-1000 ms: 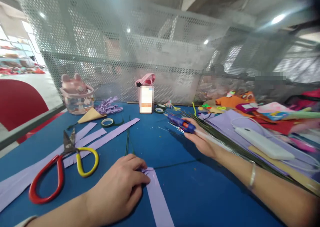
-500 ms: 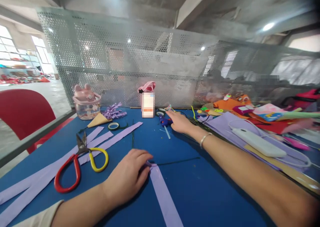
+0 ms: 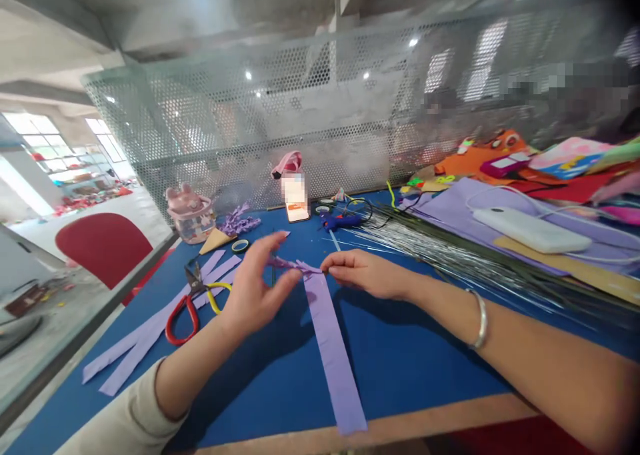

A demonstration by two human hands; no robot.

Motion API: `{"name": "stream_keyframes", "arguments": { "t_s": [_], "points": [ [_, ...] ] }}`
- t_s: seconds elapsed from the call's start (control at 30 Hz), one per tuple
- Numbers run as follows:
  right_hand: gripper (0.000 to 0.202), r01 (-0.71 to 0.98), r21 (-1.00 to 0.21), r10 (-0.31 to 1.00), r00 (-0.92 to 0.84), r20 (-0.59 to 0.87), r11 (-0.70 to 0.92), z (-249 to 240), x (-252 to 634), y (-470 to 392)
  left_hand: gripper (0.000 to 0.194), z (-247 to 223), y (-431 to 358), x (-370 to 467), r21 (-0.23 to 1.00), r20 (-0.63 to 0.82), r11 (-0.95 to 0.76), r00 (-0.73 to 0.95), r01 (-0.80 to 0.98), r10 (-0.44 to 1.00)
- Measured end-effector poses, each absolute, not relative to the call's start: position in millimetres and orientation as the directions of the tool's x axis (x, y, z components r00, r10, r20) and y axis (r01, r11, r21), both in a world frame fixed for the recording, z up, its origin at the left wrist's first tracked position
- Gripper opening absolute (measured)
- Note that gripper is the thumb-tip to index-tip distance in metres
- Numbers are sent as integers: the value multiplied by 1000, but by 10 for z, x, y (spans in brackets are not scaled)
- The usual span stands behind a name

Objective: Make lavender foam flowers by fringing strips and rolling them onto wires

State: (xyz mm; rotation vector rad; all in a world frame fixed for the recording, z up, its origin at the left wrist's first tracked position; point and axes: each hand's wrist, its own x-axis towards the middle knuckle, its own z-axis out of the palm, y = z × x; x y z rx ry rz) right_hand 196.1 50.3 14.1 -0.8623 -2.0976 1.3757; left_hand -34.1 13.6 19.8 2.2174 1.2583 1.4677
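Observation:
My right hand pinches the end of a thin dark stem, partly wrapped in purple paper. A long purple strip hangs from that stem down toward the front edge of the blue table. To the left, my left hand is open, thumb and fingers apart around the wrapped part of the stem, without closing on it. Scissors with red and yellow handles lie left of my left hand, over more purple strips.
A blue glue gun, a phone and a tape roll sit farther back. Wire stems, purple paper and a white power bank lie right. A pink-lidded jar stands at the back left.
My right hand has come back from near the glue gun and taken the stem's end. My left hand has opened. Stem and strip are raised, and the view has shifted.

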Motion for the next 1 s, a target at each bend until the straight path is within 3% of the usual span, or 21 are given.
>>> {"name": "stream_keyframes", "arguments": {
  "t_s": [0.1, 0.13, 0.23, 0.33, 0.43, 0.6, 0.67, 0.77, 0.83, 0.9, 1.0],
  "points": [
    [31, 14, -994, 740, -669, 72, 109, 187, 2016, 495, 35, 280, 273, -280, 792, 596, -537, -176, 289, 784],
    [31, -46, -997, 735, -674, 76, 61, 198, 2023, 481, 31, 273, 309, -242, 844, 524, -484, -162, 232, 836],
    [29, -138, -990, 698, -713, 71, -40, 208, 2003, 424, 24, 178, 326, -102, 926, 323, -342, 132, 158, 937],
    [28, -113, -993, 674, -736, 61, -33, 201, 1946, 366, 22, 77, 222, -5, 954, 268, -285, 166, 90, 949],
    [28, -64, -996, 687, -721, 86, 57, 197, 1894, 322, 21, 58, 90, 8, 950, 296, -303, 91, 72, 951],
    [23, 25, -964, 714, -677, 178, 264, 206, 1872, 283, 35, 130, -56, -38, 927, 368, -372, 74, 40, 927],
    [21, 86, -928, 715, -665, 218, 362, 206, 1876, 260, 28, 152, -91, -44, 912, 399, -404, 83, 69, 913],
    [18, 180, -773, 713, -550, 434, 609, 179, 1881, 215, 14, 160, -125, -37, 892, 435, -435, 34, 123, 900],
    [26, 249, -582, 623, -466, 629, 774, 144, 1877, 192, 10, 158, -135, -31, 872, 470, -463, -12, 159, 882],
    [25, 287, -445, 529, -430, 731, 848, 111, 1868, 177, 9, 158, -140, -31, 836, 520, -504, -18, 217, 854],
    [13, 278, -427, 508, -409, 758, 860, 93, 1853, 155, 10, 172, -148, -41, 751, 600, -589, 62, 300, 797]
  ]
}}
